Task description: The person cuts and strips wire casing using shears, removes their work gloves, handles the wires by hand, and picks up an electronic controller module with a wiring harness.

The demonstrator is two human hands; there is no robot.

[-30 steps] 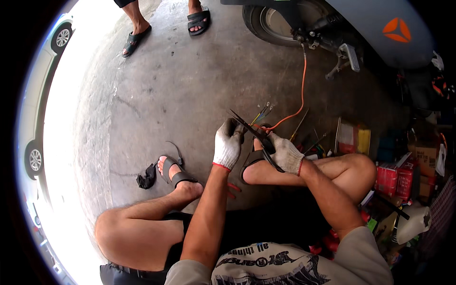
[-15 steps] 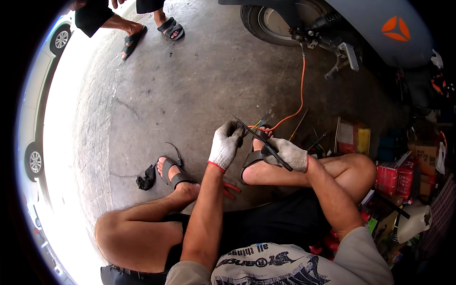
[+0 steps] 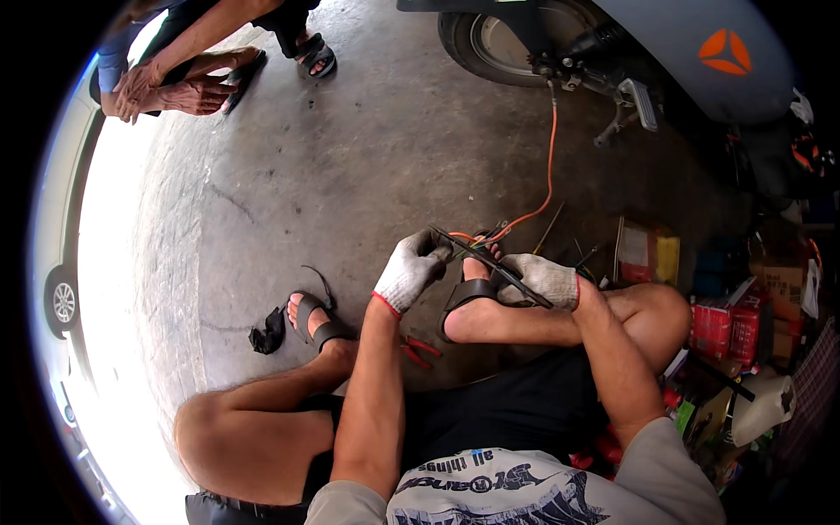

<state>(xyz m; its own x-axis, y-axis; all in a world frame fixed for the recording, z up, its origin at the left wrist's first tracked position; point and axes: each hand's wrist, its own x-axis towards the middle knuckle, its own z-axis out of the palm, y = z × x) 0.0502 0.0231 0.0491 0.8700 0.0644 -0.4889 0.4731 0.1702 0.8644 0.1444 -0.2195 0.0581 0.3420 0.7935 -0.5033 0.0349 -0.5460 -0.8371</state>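
My left hand (image 3: 409, 269), in a white knit glove with dark fingertips, pinches one end of a thin black strip or cable (image 3: 492, 264). Its other end slants down through my right hand (image 3: 544, 280), also gloved, which is closed around it. Just beyond the hands, an orange cable (image 3: 553, 149) runs to the wheel hub of a grey scooter (image 3: 674, 44). Several thin coloured wires (image 3: 484, 241) lie by its near end, close to my left fingertips. What my left fingers cover is hidden.
Red-handled pliers (image 3: 422, 352) lie on the concrete floor between my legs. A crumpled black scrap (image 3: 267, 334) is beside my left sandal (image 3: 315, 319). Boxes (image 3: 646, 251) and red packages (image 3: 728, 331) crowd the right side. Another person's hands (image 3: 171, 92) show at upper left.
The black strip has shifted slightly in my hands and its lower end reaches a little farther right. At upper left, the other person has leaned in, bringing arms and hands into view.
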